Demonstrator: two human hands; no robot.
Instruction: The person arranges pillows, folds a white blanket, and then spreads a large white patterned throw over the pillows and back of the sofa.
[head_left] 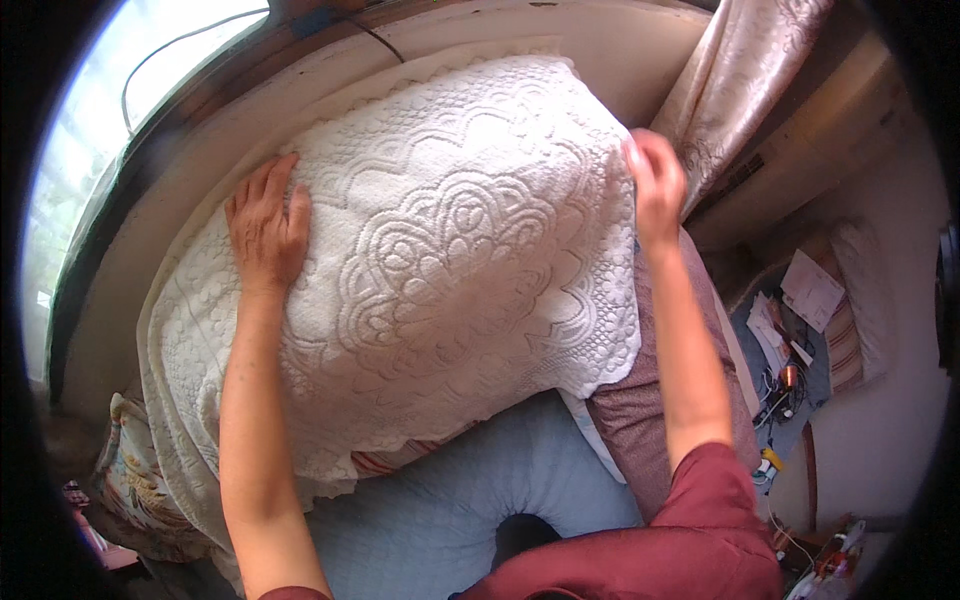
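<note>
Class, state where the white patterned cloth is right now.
In the head view, the white cloth spreads across the middle, beyond the blue bedding, with the left hand on it and the right hand at its right edge.

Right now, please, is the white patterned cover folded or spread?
Spread: the white patterned cover lies open, its broad raised pattern showing between the left hand and right hand.

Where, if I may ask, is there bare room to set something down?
The blue fabric between the white cover and maroon shirt; also the cover between the left hand and right hand. Papers and cables crowd the far right.
</note>
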